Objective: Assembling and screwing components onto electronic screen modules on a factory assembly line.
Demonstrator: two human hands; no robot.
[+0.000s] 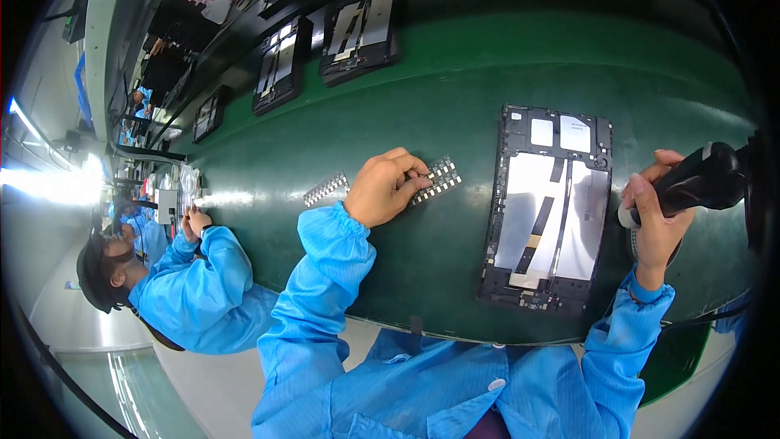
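Observation:
My left hand (383,187) pinches the edge of a small dark sheet (443,180) covered with rows of little light pads. A similar sheet (326,189) lies on the table just left of that hand. Right of the sheets is an open tablet housing (549,203), black-framed with silvery plates and dark ribbon strips inside. Beyond its right side, my right hand (656,223) has its fingers closed around the near end of a black, rounded device (702,180) with a pale tip. The device's exact kind cannot be made out.
The green table (431,268) curves along in front of me. More tablet housings stand on stacks at the far left, including one (361,31) and another (278,65). To my left, a person in a blue smock (199,284) sits at the same table near a white box (166,206).

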